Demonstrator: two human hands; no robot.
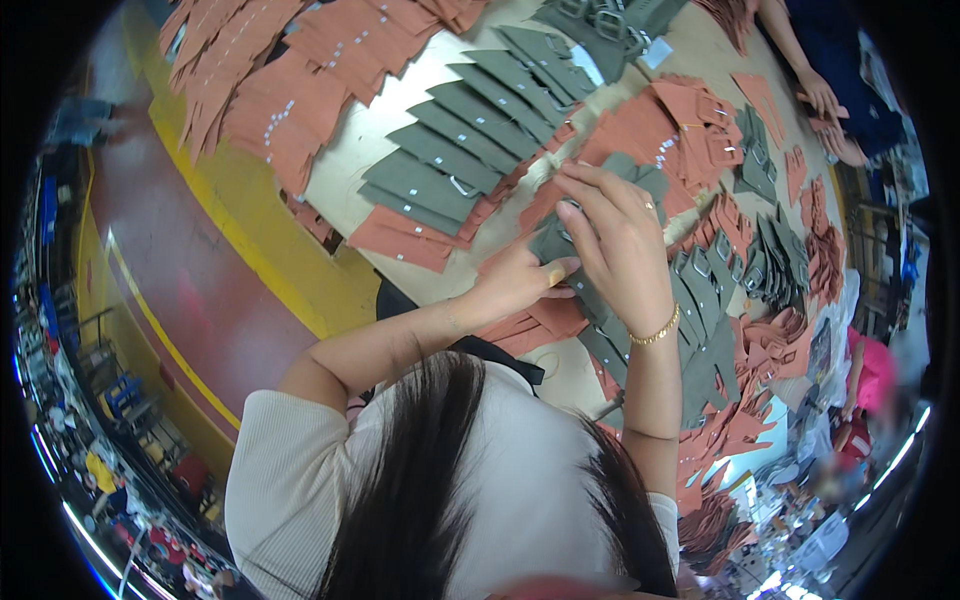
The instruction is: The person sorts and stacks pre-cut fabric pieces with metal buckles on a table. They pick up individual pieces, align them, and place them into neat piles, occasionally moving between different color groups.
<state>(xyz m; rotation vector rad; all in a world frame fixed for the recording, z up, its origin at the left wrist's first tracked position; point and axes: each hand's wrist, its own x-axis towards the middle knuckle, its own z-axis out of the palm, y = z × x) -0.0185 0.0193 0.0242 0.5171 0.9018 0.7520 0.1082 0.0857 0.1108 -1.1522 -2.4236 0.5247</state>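
My left hand point(512, 287) is closed on the edge of a dark green fabric piece point(549, 241), its thumb wrapped with a yellow band. Just above and to the right, my right hand point(617, 228) hovers over or touches the same piece; its fingers are stretched out, with thumb and forefinger apart. Part of the green piece is hidden under the right hand. Beyond the hands, overlapping dark green fabric pieces point(480, 120) with small white labels lie in a row. Orange fabric pieces point(400, 240) lie beneath their near end.
Orange stacks point(290, 110) hang over the table's left edge. More orange pieces point(665, 125) and green straps with buckles point(775, 262) crowd the right. Another person's hands point(828, 110) work at the far right. A yellow-edged red floor point(200, 290) runs along the left.
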